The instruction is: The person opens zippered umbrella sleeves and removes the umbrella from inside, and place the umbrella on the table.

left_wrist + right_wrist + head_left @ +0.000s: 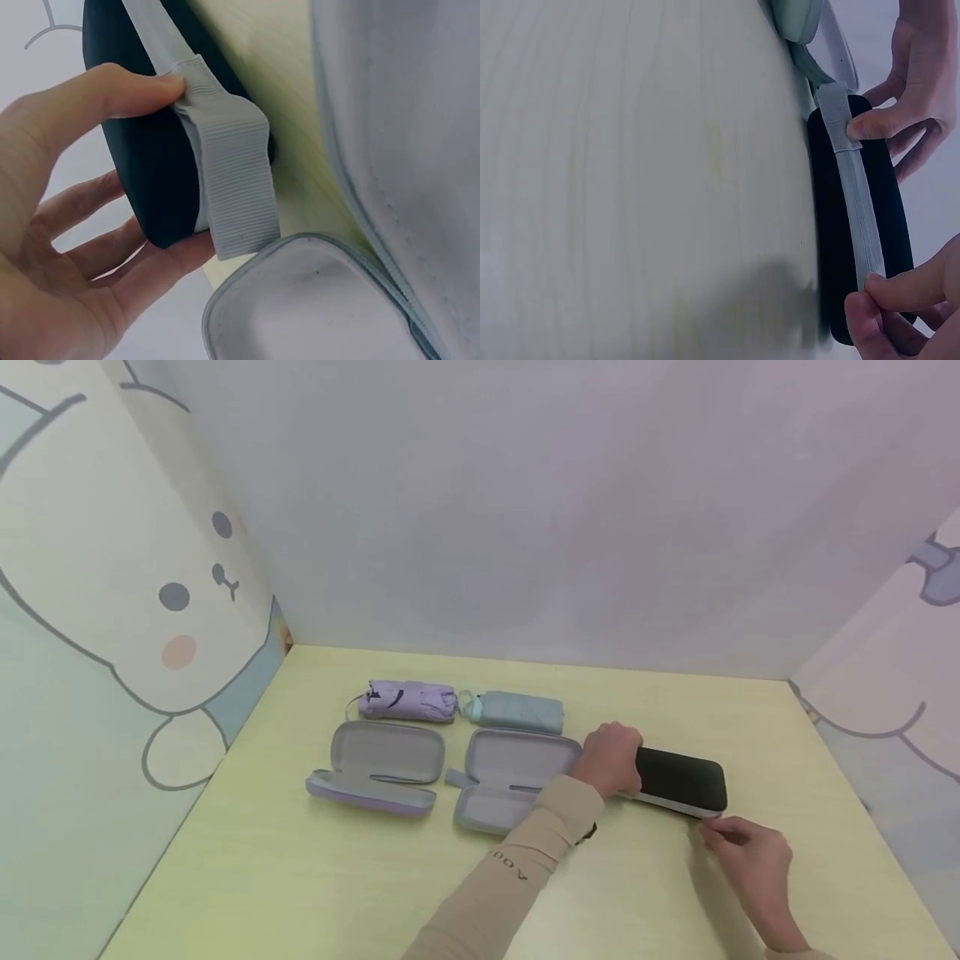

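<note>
A closed black zip case (681,782) with a pale grey zipper band lies at the right of the table. My left hand (611,757) grips its left end. In the left wrist view the thumb presses the base of a ribbed grey fabric tab (238,176), and the other fingers lie round the case's far side. At the right end, my right hand (752,858) pinches at the zipper (861,217) between thumb and forefinger; the fingertips hide any pull tab. Left of the case, an open grey-lined case (522,758) lies close to the left hand.
Another open case (387,752), with a lilac shell, lies farther left. Behind the open cases rest a folded lilac umbrella (412,702) and a blue-grey folded umbrella (522,712). Walls with cartoon prints border the pale yellow table (247,860) at both sides.
</note>
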Demonstrator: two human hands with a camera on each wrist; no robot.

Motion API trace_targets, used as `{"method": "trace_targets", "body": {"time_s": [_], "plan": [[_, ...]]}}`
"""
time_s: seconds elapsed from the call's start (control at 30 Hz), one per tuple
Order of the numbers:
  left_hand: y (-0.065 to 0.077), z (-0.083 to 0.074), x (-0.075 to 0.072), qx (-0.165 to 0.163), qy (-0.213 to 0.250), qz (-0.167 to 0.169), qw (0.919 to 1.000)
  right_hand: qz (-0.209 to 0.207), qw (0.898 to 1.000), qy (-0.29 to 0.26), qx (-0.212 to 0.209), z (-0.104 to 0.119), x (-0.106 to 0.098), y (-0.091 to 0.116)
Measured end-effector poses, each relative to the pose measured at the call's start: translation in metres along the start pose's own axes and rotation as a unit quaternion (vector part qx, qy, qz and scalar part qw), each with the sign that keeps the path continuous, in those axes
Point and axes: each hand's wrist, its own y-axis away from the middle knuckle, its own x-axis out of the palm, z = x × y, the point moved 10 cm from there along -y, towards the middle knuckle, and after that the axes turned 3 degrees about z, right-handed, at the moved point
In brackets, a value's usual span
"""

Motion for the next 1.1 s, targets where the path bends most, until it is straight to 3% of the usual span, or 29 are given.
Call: {"method": "trace_targets", "body": {"time_s": [0.47,0.73,1.1], "plan": [[0.004,0.001,0.002,-0.014,0.002,0.001,0.9999,-0.004,1.000,-0.001,0.008,0.010,0.018,-0.001],[0.003,0.002,0.002,-0.016,-0.009,-0.011,0.9998,-0.003,0.999,0.008,-0.051,0.027,0.030,-0.001],[0.003,0.003,0.002,-0.019,-0.019,-0.014,0.9995,-0.018,0.997,0.015,-0.080,0.041,0.037,0.001]]}}
